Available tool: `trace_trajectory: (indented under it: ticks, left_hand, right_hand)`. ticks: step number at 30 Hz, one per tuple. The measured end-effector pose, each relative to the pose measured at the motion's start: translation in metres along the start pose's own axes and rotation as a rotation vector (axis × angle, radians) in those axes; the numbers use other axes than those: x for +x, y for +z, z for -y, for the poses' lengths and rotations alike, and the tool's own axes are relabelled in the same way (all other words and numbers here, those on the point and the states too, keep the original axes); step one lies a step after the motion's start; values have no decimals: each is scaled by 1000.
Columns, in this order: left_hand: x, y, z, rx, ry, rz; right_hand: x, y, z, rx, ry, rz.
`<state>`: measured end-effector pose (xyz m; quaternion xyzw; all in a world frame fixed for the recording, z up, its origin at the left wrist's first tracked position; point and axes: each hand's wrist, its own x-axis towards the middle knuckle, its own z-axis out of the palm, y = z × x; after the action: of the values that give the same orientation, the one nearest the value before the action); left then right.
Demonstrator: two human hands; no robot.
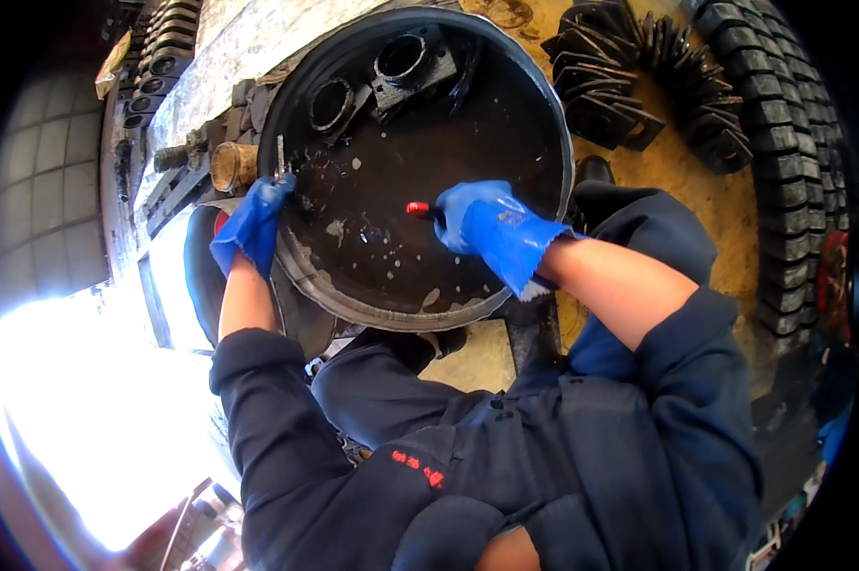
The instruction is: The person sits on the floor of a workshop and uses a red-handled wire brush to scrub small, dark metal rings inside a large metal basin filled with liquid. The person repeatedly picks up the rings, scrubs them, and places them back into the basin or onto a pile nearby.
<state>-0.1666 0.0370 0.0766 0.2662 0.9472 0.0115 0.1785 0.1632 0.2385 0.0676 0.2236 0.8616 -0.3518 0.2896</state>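
In front of me stands a large round metal tub with dark liquid and pale bubbles in it. My left hand, in a blue rubber glove, is closed at the tub's left rim. A thin metal pin-like piece sticks up from its fingers. My right hand, gloved the same, hangs over the liquid, closed round a dark handle with a red end. The rest of that tool is hidden by the hand. At the tub's far side sit two metal parts with round openings, a ring-shaped one and a plate-mounted one.
Stacks of dark metal plates lie on the yellowish floor at far right, beside a black rubber track. Left of the tub are a rusty cylinder and other metal pieces. A row of dark ringed parts stands far left.
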Motion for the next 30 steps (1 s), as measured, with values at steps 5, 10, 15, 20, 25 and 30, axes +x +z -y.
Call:
trace_trajectory:
  ticks: [5,10,15,20,25,30]
  left_hand:
    - [-49,-35,42,-646,-125,142]
    - [-117,-13,-26,-912,-24,280]
    - [-171,20,-48,-948,-62,271]
    - [-184,69,-56,-951,-143,257]
    - [-186,91,-37,-966,-233,193]
    - [-165,113,-55,-975,-222,224]
  right_hand:
    - [-4,-2,4,221,-118,-157]
    - [38,30,-25,590,-186,-182]
    - [49,42,-28,470,-132,-228]
    - [43,35,-35,571,-105,-257]
    - [40,9,1,872,-182,-185]
    - [99,68,-7,1224,-440,-215]
